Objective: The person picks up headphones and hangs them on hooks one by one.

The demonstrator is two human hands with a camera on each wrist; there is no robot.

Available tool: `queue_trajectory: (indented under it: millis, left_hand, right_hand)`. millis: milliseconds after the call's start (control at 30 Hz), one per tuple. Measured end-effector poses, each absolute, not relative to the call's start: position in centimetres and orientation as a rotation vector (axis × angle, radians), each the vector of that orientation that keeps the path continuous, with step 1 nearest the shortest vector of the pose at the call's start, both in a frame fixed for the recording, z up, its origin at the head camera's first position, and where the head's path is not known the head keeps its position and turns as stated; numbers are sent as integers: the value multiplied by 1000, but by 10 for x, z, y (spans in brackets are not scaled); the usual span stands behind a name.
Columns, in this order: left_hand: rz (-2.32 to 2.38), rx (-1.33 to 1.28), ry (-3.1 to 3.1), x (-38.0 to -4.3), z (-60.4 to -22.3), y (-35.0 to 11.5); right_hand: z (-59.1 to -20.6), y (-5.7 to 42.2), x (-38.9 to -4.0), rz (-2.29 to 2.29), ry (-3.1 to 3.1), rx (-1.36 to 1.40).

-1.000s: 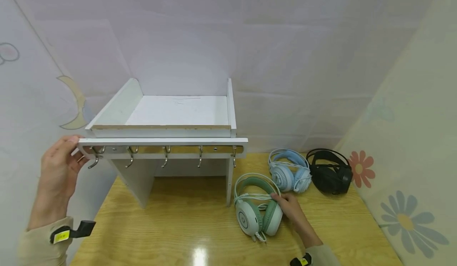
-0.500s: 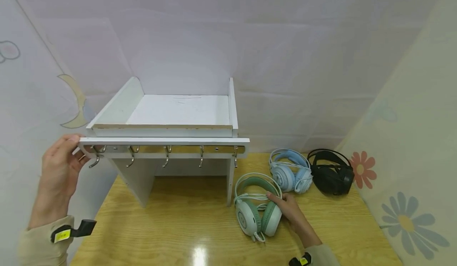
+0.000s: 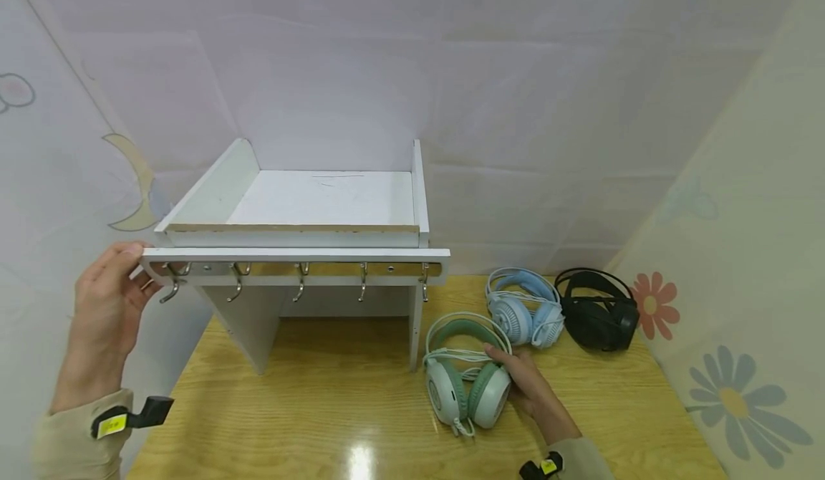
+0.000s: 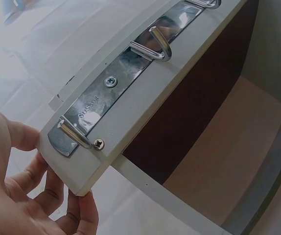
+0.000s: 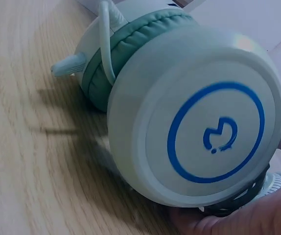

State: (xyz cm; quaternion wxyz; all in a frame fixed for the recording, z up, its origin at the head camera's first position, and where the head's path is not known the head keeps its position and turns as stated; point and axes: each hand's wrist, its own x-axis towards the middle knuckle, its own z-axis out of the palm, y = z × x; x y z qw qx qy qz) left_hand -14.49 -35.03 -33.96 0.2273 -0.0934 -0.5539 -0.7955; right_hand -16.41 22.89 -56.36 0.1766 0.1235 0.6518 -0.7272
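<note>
My left hand point(image 3: 106, 308) grips the left end of a white hook rail point(image 3: 335, 254) on the front of a white shelf unit point(image 3: 251, 322). In the left wrist view, the thumb and curled fingers point(image 4: 84, 210) are at the board's end, beside a metal hook point(image 4: 74, 134). My right hand point(image 3: 531, 387) holds a mint-green and white headset point(image 3: 441, 392) by its right side, thumb over the headband arm. A white ear cup point(image 5: 145, 132) with a blue ring logo fills the right wrist view, close over the wood. Its white cable is bundled around the headset.
Behind the right hand lie a light-blue headset point(image 3: 512, 319) and a black headset point(image 3: 596, 319) on the wooden table point(image 3: 290, 423). Several hooks project from the rail's front. Fabric walls point(image 3: 515, 107) enclose the back and sides.
The green headset has turned slightly in my right hand, its lower ends shifting a little leftward. The left hand stays at the rail's end.
</note>
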Motion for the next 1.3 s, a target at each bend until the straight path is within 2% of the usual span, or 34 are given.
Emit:
queue_trajectory:
  millis: [267,567,967,1300]
  left_hand:
    - [-2125,-242,-1595,-144,-340,-350]
    - [-2184,-256,-1538,-145,-340,-351]
    - [-2154,-233,-1563,-145,-340,-351]
    - [-2185,-248,-1547,-145,-340,-350]
  right_hand:
    - [-564,223,-165,-2108,1794,504]
    - [-569,223,-167,-2133,1752,486]
    - [-569,215,-163,-2167,1806,623]
    - [-562,213,-159,-2143,1878,634]
